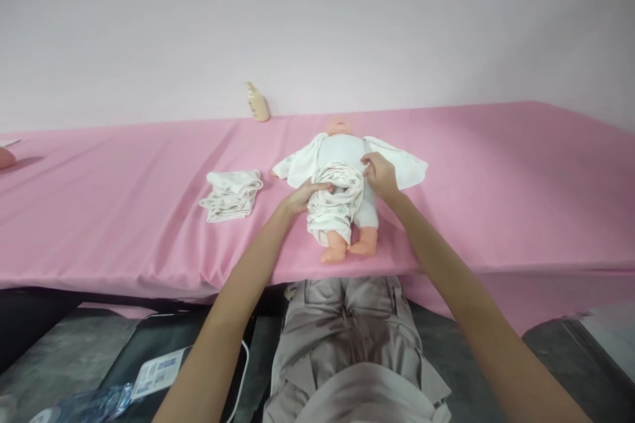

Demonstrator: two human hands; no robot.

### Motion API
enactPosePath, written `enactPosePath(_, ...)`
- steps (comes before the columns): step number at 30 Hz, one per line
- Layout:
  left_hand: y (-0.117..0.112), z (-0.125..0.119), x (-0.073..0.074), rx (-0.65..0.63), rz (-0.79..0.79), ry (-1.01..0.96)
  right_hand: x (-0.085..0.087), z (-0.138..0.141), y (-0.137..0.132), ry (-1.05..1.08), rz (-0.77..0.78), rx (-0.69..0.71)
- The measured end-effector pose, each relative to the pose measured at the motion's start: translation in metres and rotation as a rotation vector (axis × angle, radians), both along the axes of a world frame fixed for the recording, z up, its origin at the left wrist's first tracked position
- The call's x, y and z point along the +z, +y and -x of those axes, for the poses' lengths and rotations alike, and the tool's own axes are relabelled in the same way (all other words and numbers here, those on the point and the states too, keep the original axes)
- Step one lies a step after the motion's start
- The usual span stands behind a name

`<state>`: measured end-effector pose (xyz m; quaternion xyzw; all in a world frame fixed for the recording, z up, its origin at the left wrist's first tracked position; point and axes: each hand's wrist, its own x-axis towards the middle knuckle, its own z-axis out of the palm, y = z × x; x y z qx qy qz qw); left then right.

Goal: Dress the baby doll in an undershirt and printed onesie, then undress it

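Observation:
A baby doll [341, 147] lies on its back on the pink-covered table, its feet towards me. White patterned baby pants [330, 217] cover the doll's leg on the left of the view and are bunched up around its belly; the other leg shows its pale cloth. My left hand [306, 195] grips the bunched pants from the left, thumb over the fabric. On the other side, my right hand [381, 175] is closed in a pinch at the edge of the bunch. A white baby top [399, 162] is spread open beneath the doll, one sleeve over an arm.
Folded white patterned cloth [231, 195] lies left of the doll. A cream pump bottle [257, 104] stands by the white wall at the back. Pink cloth [124, 211] covers the table. Below left are a black chair [143, 337] and a plastic bottle [96, 403].

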<state>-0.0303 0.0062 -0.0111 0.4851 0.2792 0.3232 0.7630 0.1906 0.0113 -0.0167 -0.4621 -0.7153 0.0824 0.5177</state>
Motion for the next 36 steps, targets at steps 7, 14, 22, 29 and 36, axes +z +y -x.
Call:
enactPosePath(7, -0.001, -0.001, -0.001, -0.029, 0.006, -0.033, -0.023, -0.025, 0.008, -0.571, -0.121, -0.198)
enactPosePath(14, 0.004, 0.001, -0.011, 0.089, -0.043, -0.025, -0.024, -0.022, 0.01, -0.709, -0.295, -0.077)
enactPosePath(22, -0.002, -0.001, 0.0, 0.266, -0.25, 0.085, -0.018, -0.011, -0.006, -0.356, -0.297, 0.114)
enactPosePath(29, -0.023, -0.011, 0.01, 0.55, -0.991, 0.5, -0.007, 0.005, -0.013, -0.03, -0.113, -0.134)
enactPosePath(36, -0.037, -0.013, 0.01, 0.262, -1.108, 0.536, -0.002, 0.011, -0.015, -0.379, -0.089, -0.216)
